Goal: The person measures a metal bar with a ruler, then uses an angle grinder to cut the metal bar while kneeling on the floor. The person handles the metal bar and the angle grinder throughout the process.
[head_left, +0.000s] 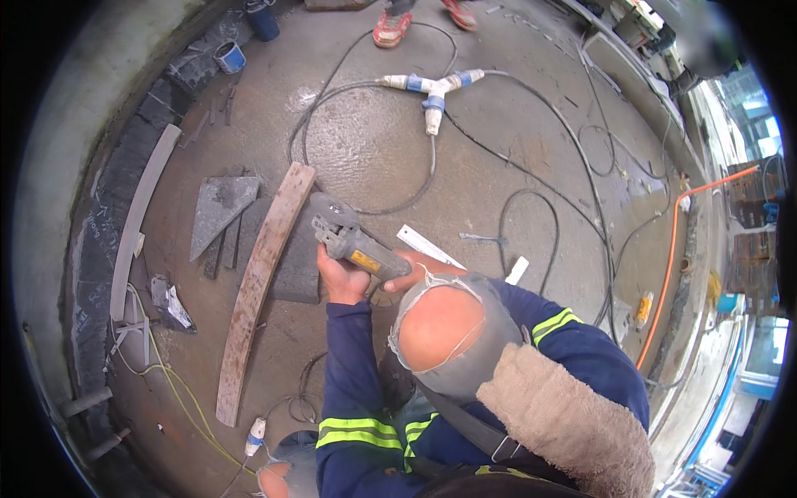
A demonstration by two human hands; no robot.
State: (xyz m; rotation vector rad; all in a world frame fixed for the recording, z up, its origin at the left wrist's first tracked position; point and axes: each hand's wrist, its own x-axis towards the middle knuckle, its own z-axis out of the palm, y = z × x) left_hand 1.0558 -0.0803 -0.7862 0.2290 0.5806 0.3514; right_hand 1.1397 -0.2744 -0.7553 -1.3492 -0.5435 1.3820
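Both my hands are on a grey angle grinder (365,253) with a yellow label. My left hand (344,278) is wrapped round it near the head, and my right hand (411,270) grips its rear end, partly hidden behind my bare knee (440,328). The grinder's disc and guard (334,209) hang over a dark stone slab (295,270), beside a long worn wooden plank (264,290). Whether the disc touches the slab I cannot tell. A triangular grey stone piece (222,207) lies left of the plank, with narrow strips beneath it.
A white-and-blue three-way cable connector (433,87) lies ahead among looping black cables. A white ruler (427,247) and a small white block (516,270) are right of the grinder. Another person's red shoes (391,29) stand at the far edge. An orange hose (671,241) runs along the right.
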